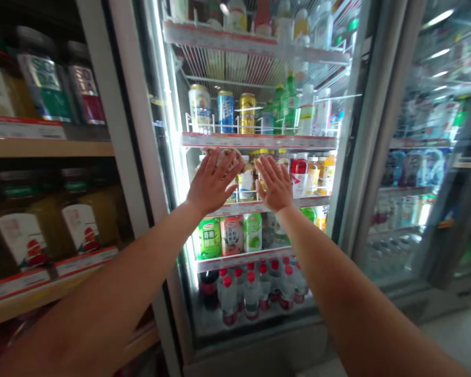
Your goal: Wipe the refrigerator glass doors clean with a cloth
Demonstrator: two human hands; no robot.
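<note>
Cloth (240, 163), pale with brown spots, is showing in the head view beneath the fingers of your left hand (209, 188), and you are apparently pressing it to the glass door (345, 136) of a drinks fridge. By this pose, you are probably wiping the glass; the next move is likely calling for even pressure, with the cloth lying flat under your fingers.

The cloth is sitting near your left fingertips, poking out to their right, while your right hand (275, 183) is resting just beyond it, apart from it. Your left hand is lying nearly flat, its fingers slightly parted and seemingly pinning the cloth. Your right hand is spreading open, fingers pointing up, and is holding nothing visible; whether its palm is touching the glass, I cannot tell.

Behind the glass, cans (225, 112) are standing above your hands, and bottles with red caps (251, 296) are standing at the bottom, well below them.
</note>
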